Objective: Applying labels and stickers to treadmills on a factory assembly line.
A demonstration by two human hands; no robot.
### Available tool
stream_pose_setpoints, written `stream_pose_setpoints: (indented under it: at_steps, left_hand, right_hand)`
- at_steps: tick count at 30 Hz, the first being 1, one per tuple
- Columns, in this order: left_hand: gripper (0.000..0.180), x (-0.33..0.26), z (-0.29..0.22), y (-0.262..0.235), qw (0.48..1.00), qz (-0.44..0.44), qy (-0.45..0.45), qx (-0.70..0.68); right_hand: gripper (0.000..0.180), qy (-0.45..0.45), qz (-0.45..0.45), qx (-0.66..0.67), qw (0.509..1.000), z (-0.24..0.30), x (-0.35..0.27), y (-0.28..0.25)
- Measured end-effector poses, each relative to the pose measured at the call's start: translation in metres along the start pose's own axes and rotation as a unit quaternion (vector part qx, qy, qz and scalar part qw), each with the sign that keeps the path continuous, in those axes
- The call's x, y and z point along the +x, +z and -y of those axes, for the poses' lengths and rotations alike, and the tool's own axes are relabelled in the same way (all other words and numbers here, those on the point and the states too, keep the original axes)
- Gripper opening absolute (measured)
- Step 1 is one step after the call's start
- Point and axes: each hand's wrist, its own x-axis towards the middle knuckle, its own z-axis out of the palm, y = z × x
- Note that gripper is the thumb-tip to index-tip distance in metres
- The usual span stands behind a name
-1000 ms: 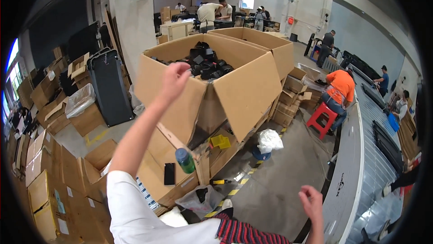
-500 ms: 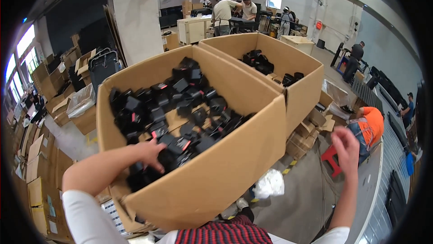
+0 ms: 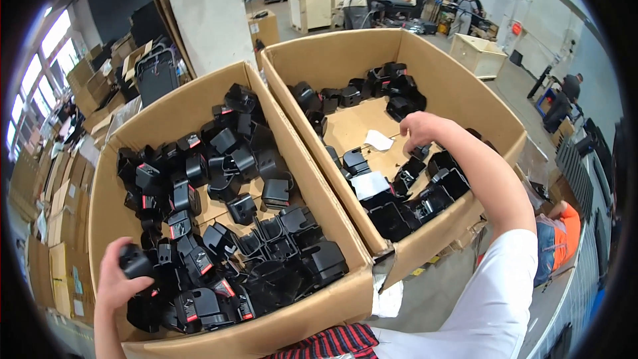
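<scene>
Two large cardboard boxes stand side by side before me. The left box (image 3: 229,336) holds a heap of black plastic housings (image 3: 222,238), several with red-marked labels. At its left wall my left hand (image 3: 118,279) grips one black plastic housing (image 3: 135,263) between thumb and fingers. My right hand (image 3: 425,128) reaches down into the right box (image 3: 465,90), its fingers curled at a small black plastic part (image 3: 420,152), which the hand partly hides. More black housings (image 3: 432,203) lie around that box's walls, with white pieces (image 3: 379,140) on its bare bottom.
A white pillar (image 3: 206,17) rises behind the left box. Stacked cartons (image 3: 66,219) line the left side. People work at a table (image 3: 399,3) at the back; a person in an orange top (image 3: 565,233) bends at the right. A wooden crate (image 3: 478,55) stands beyond the right box.
My view has shifted, showing more of both boxes' insides. My left hand has come to the left wall with a housing in it. My right hand has moved from outside into the right box.
</scene>
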Motion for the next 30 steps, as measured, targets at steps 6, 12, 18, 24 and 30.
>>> stream_pose_setpoints:
  at_steps: [6, 12, 18, 24, 30]
  left_hand:
    - [0.088, -0.101, 0.002, -0.041, 0.942, -0.262, 0.0, -0.209]
    - [0.092, -0.205, 0.002, -0.047, 0.88, -0.408, -0.033, -0.241]
    - [0.071, -0.248, 0.039, -0.005, 0.781, -0.496, -0.131, -0.357]
    - [0.048, -0.405, 0.065, 0.064, 0.511, -0.72, -0.171, -0.438]
    - [0.024, -0.539, 0.085, 0.141, 0.171, -0.837, -0.194, -0.483]
  right_hand:
    - [0.058, 0.002, 0.156, 0.075, 0.985, 0.031, 0.032, 0.043]
    - [0.041, -0.052, 0.335, -0.216, 0.916, -0.003, 0.11, 0.115]
    - [0.022, -0.35, -0.019, -0.316, 0.881, 0.204, 0.207, 0.108]
    - [0.011, -0.655, -0.074, -0.095, 0.746, 0.436, 0.047, 0.062]
    - [0.012, -0.684, -0.004, 0.175, 0.708, 0.387, -0.118, -0.034]
